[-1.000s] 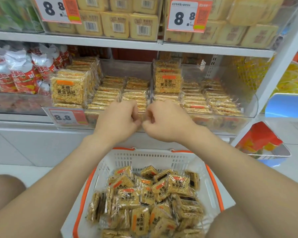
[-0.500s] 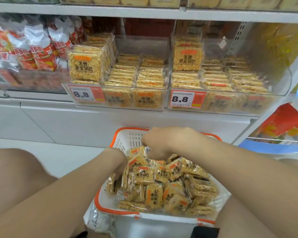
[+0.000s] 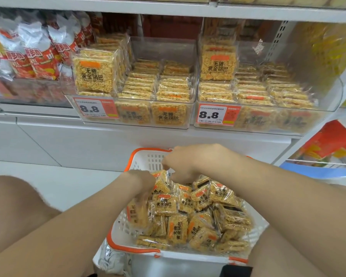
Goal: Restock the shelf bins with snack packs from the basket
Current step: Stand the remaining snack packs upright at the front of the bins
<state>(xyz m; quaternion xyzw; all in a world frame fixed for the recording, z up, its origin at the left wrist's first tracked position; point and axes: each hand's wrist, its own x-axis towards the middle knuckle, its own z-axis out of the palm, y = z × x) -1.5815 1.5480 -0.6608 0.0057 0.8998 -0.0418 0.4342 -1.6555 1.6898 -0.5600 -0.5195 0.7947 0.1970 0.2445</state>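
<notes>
A white basket with an orange rim sits between my knees, heaped with yellow snack packs. Both hands are down in its far end. My right hand is knuckles-up, its fingers curled down round an upright snack pack. My left hand reaches into the pile beside that pack; its fingers are blurred and partly buried. Above, two clear shelf bins hold the same packs: the left bin and the right bin.
Red-and-white snack bags fill the bin to the left. A white cabinet front runs below the shelf. A blue-rimmed tray with orange packets stands at the right. My knees flank the basket.
My hands dropped from the front edge of the shelf bins into the basket. The view tilted down, and the left hand now digs further into the packs.
</notes>
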